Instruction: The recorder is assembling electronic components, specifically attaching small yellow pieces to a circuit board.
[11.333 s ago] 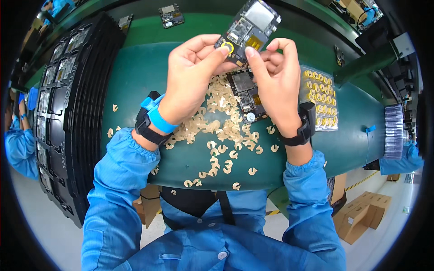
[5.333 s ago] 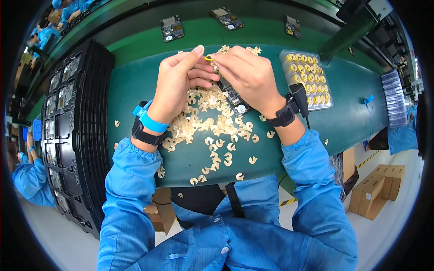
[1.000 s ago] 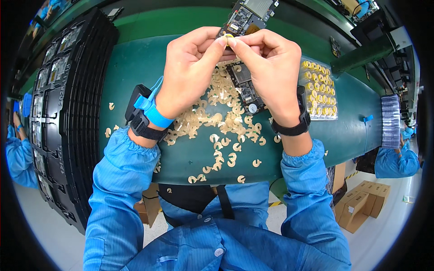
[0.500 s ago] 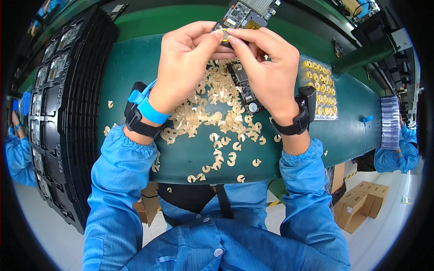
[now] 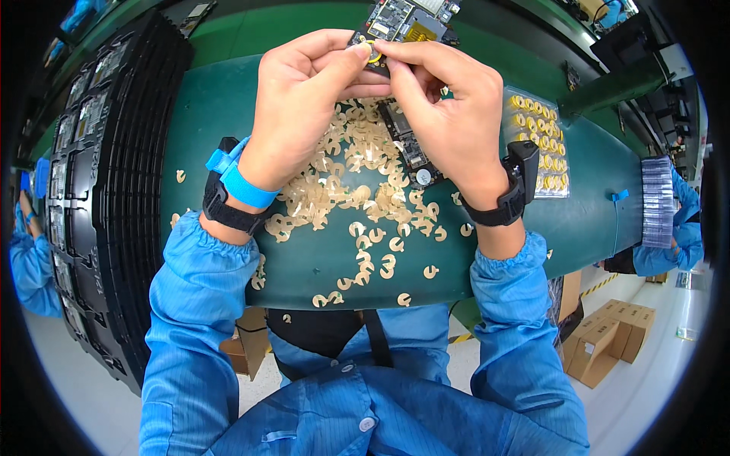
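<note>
My left hand point(image 5: 304, 106) is closed on a dark circuit board point(image 5: 391, 23), its thumb pressing near a round, yellow-rimmed piece point(image 5: 373, 55) that looks like a coin cell. On the other side of that piece, the fingertips of my right hand point(image 5: 449, 95) pinch together at its edge; the curled fingers hide part of the grip. Below my hands, a second circuit board point(image 5: 411, 148) with a round silver cell lies on the green table mat. Around it are scattered many small cream C-shaped paper pieces point(image 5: 361, 152).
Right of my hands sits a clear tray point(image 5: 559, 194) of yellow-rimmed round pieces. Stacked black trays point(image 5: 99, 190) rise at the left, and stacked clear trays point(image 5: 657, 205) stand far right. A green post point(image 5: 616, 87) slants beside the table. Cardboard boxes point(image 5: 608, 342) sit on the floor.
Both hands and the held board have shifted slightly left. The yellow-rimmed piece, previously tilted between my fingertips, now shows rounder against the board. My right thumb has moved lower.
</note>
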A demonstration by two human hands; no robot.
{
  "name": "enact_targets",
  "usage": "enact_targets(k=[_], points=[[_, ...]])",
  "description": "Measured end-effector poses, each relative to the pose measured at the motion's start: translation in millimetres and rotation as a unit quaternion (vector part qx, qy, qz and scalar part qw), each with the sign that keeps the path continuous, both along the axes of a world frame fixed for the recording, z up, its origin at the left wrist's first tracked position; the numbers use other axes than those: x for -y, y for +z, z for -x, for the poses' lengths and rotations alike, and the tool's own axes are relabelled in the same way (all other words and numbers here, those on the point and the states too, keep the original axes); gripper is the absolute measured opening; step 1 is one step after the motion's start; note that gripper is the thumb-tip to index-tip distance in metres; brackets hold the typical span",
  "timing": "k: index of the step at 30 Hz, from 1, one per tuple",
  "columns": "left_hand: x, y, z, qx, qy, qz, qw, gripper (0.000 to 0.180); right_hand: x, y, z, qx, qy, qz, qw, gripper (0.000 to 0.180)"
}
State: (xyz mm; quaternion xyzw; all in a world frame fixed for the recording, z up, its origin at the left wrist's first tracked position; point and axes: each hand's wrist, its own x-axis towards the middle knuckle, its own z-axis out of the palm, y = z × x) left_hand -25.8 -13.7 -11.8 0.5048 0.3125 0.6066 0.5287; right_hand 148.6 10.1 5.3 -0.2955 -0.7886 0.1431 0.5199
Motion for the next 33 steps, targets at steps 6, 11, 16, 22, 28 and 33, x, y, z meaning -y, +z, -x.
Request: enact_targets(k=[6,11,16,22,28,33], points=[[1.1,0.9,-0.2,0.007,-0.003,0.004,1.000,0.029,-0.6,-0.8,0.3,-0.015,0.004,-0.003,1.000,0.016],[1.6,1.3,-0.8,0.011,-0.004,0.007,1.000,0.028,-1.8,-1.5,-0.3,-0.011,0.002,-0.001,1.000,0.015],[1.0,0.0,-1.6,0.019,-0.005,0.007,1.000,0.027,-1.7,-0.2,-1.6,-0.008,0.004,0.001,1.000,0.015],[2.0,0.7,-2.0,0.018,-0.001,0.008,1.000,0.026,-0.8,-0.3,-1.3,-0.005,0.004,0.002,1.000,0.015],[2.2,1.6,-1.6,0.029,-0.015,0.012,0.999,0.025,-0.9,-2.2,-0.5,-0.017,0.005,-0.001,1.000,0.016],[1.9,2.5,-0.8,0.039,-0.024,0.002,0.999,0.024,-1.6,-3.9,0.5,-0.020,0.000,-0.008,1.000,0.017]])
